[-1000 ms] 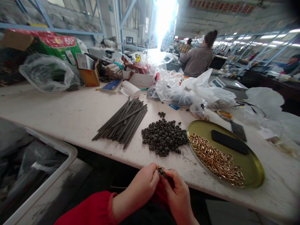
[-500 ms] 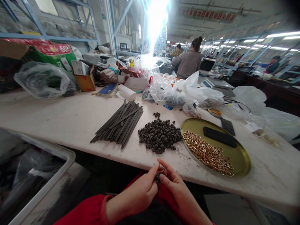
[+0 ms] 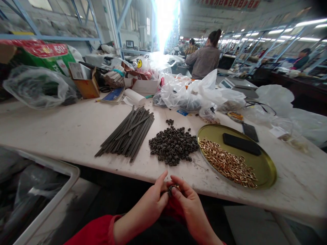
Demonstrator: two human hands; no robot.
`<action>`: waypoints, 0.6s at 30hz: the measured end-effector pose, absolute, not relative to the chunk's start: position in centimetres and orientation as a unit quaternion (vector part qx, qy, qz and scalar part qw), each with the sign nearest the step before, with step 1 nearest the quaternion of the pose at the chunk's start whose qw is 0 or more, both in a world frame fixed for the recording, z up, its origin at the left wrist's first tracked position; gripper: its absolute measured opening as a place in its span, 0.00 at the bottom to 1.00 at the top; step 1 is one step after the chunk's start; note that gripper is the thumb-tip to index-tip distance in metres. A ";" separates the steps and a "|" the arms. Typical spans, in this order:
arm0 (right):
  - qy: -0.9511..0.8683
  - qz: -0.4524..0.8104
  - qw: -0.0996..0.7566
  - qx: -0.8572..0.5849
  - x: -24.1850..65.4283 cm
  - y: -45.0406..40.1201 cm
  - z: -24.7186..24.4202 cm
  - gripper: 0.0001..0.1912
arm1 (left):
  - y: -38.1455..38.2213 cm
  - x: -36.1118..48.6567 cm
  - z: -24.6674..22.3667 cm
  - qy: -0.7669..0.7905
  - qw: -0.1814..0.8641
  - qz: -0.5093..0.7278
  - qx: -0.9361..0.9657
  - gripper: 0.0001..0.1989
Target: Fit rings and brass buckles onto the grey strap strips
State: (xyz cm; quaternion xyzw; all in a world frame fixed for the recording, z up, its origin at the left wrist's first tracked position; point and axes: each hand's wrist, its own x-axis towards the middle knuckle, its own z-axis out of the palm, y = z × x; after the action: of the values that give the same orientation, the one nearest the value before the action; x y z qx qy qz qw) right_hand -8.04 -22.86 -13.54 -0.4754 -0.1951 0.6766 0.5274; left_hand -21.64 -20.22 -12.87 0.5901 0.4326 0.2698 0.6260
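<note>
Pale bench (image 3: pixel 71 131). Right hand (image 3: pixel 192 207) pinches small dark-and-gold piece (image 3: pixel 174 189); left hand (image 3: pixel 148 206) parted, contact unclear. Piece likely light, its metal slick; best held by edges.

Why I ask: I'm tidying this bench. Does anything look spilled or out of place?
The black slab on the green-gold tray looks odd, sharing it with gold metal pieces. A few dark rings lie loose beyond their pile, like strays. Nothing looks plainly damaged.

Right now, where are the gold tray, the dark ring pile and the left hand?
Gold tray (image 3: pixel 266 170): head view, bare floor near its right rim.
Dark ring pile (image 3: pixel 173 145): head view, middle of the heap.
Left hand (image 3: pixel 152 200): head view, back of the hand.
</note>
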 end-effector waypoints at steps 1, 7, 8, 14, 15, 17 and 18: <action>-0.200 0.656 0.539 -0.489 -8.1 -22.8 -13.6 0.22 | -20.2 -21.6 -12.8 0.435 0.626 0.270 0.588 0.31; -0.352 0.492 0.548 -0.577 -8.1 -22.7 -14.5 0.17 | -19.4 -21.1 -12.0 0.470 0.647 0.248 0.547 0.14; -0.371 0.476 0.541 -0.586 -8.1 -22.7 -14.6 0.17 | -19.2 -21.0 -12.0 0.473 0.652 0.237 0.543 0.12; -0.378 0.546 0.491 -0.564 -7.1 -22.1 -14.3 0.20 | -18.7 -21.3 -11.6 0.480 0.633 0.204 0.572 0.10; -0.364 0.591 0.478 -0.539 -6.9 -22.0 -14.1 0.20 | -18.7 -21.3 -11.5 0.480 0.629 0.198 0.578 0.08; -0.330 0.673 0.451 -0.485 -6.6 -21.8 -13.9 0.18 | -18.8 -21.4 -11.4 0.479 0.627 0.180 0.588 0.07; -0.314 0.699 0.444 -0.465 -6.5 -21.8 -13.7 0.16 | -18.9 -21.5 -11.3 0.478 0.627 0.171 0.591 0.06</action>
State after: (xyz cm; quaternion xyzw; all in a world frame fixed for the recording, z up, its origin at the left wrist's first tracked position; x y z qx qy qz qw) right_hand -6.54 -21.76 -13.75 -0.4652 -0.3141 0.6986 0.4438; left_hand -21.45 -18.91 -11.30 0.5912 0.4781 0.1714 0.6265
